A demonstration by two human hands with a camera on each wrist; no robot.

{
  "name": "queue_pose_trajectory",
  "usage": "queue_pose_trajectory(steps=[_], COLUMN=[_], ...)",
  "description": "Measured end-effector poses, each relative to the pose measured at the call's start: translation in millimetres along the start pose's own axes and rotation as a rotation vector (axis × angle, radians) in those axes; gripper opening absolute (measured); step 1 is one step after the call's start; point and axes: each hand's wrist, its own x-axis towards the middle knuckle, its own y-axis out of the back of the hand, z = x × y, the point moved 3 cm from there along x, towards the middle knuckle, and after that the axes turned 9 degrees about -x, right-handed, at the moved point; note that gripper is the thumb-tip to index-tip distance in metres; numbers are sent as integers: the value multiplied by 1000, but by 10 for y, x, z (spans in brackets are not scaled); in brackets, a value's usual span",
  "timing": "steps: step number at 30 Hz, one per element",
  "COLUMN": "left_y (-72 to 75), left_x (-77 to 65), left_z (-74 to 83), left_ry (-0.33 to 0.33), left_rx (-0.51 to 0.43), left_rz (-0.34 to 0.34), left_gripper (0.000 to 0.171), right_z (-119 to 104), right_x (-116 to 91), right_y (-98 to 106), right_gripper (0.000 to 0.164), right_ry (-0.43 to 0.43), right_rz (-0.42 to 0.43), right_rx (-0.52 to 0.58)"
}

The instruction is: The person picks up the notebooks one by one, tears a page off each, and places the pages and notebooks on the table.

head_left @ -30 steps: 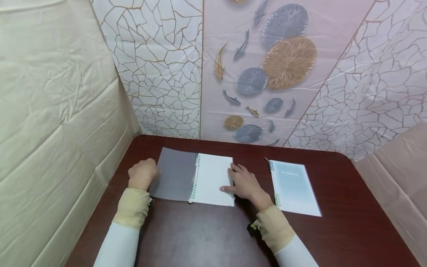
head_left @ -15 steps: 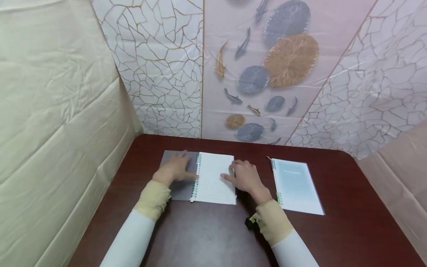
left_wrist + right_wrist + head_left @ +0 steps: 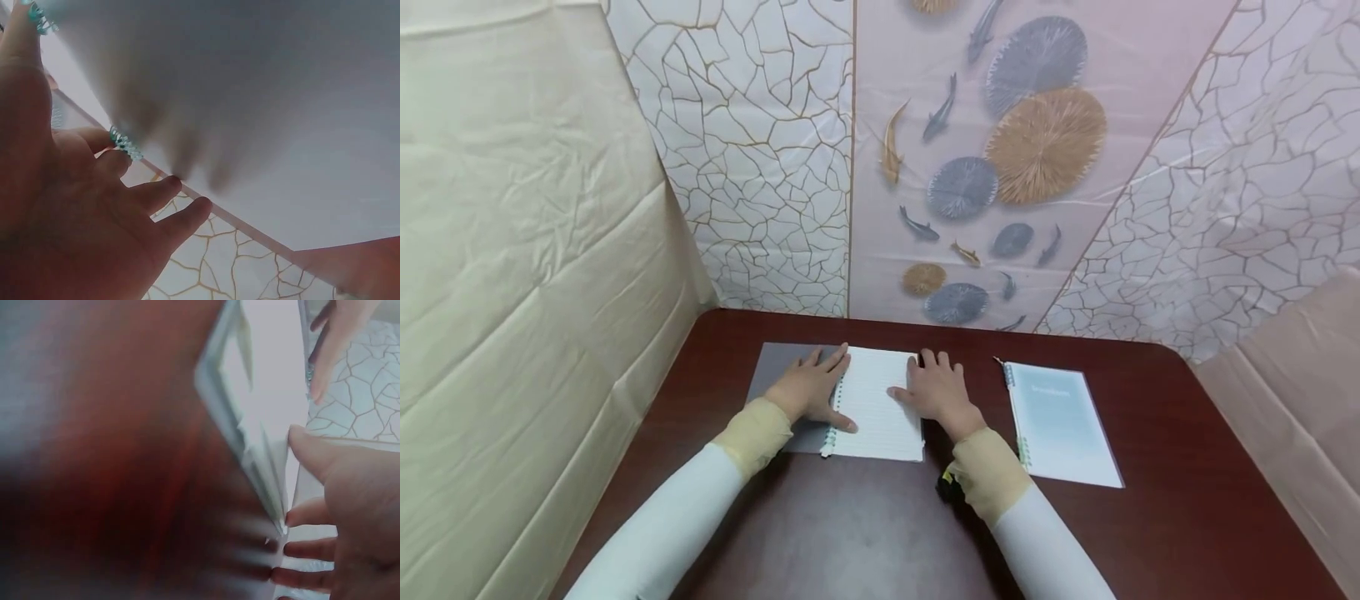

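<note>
A notebook (image 3: 880, 433) lies left of a second notebook (image 3: 1060, 421) on the desk (image 3: 865, 533), a backdrop (image 3: 962, 183) behind them, a cloth (image 3: 542, 267) at left.

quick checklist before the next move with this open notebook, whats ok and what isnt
1. Grey-covered spiral notebook open at a white lined page: ok
2. Teal ring binding clear: not ok, left grip spread over it
3. Right grip at the page's right edge: ok
4. Right grip touching only that one page: cannot tell
5. Blue-and-white spiral notebook apart from the open one: ok, lying to its right on the dark red-brown table
</note>
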Motion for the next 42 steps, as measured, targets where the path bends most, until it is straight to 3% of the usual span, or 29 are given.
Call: queue_pose_trajectory(steps=[7, 14, 16, 18, 22, 23, 25, 29, 35, 42], left_y=[11, -43, -53, -65, -72, -70, -59, -39, -4, -1], left_x=[40, 41, 28, 21, 25, 28, 32, 43, 43, 31], left_z=[-83, -180, -192, -201, -199, -193, -177, -151, -137, -116], left_ry=[11, 28, 29, 34, 43, 47, 51, 48, 42, 27], left_rx=[19, -52, -72, -75, -73, -78, -86, -86, -64, -74], left_rz=[30, -9, -22, -32, -27, -27, -22, -18, -25, -42], left_gripper=[130, 131, 131, 131, 131, 131, 131, 131, 132, 130], right_z=[-59, -182, -241, -291, -300, -282, -251, -180, -110, -77], right_x=[110, 130, 128, 129, 157, 162, 167, 171, 146, 57], right_y=[24, -15, 11, 69, 207, 232, 261, 208, 10, -96], right_gripper=[78, 66, 67, 77, 98, 97, 80, 22, 41, 45], right_ry=[20, 77, 116, 109, -80, -144, -211, -203, -185, -188], right_rz=[-18, 44, 93, 138, 254, 279, 310, 285, 212, 180], right_rx=[28, 32, 142, 326, 684, 716, 723, 664, 735, 857])
